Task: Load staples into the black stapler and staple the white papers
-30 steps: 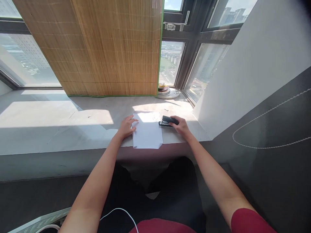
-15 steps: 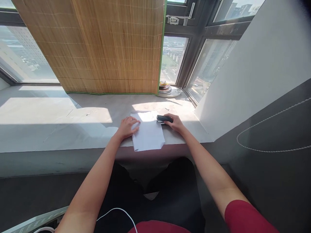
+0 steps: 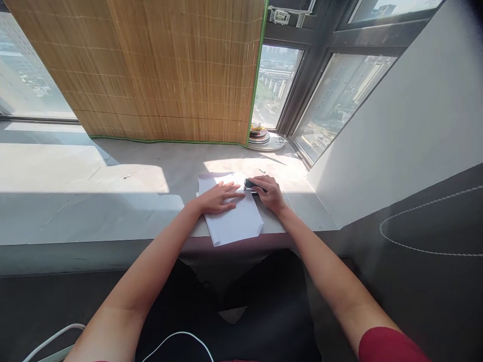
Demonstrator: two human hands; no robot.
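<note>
White sheets of paper [image 3: 237, 226] lie on the window ledge, their near edge hanging slightly over the front. My left hand [image 3: 221, 197] rests flat on the paper with its fingers stretched toward the right. At the paper's right edge is a black stapler [image 3: 248, 184], lying sideways with its front end over the sheets. My right hand [image 3: 267, 192] is closed over the stapler from above and covers most of it. The left fingertips come close to the stapler's front end.
A bamboo blind [image 3: 162, 75] hangs just beyond the ledge [image 3: 94, 216]. Stacked plates [image 3: 260, 138] stand in the window corner. A small object [image 3: 262, 171] lies behind my right hand. At the right are a white wall [image 3: 377, 125] and a looped bead chain [image 3: 392, 241].
My left hand has slid right from the paper's left edge and now lies flat across it. My right fingers have shifted over the stapler's top. The view has tilted slightly.
</note>
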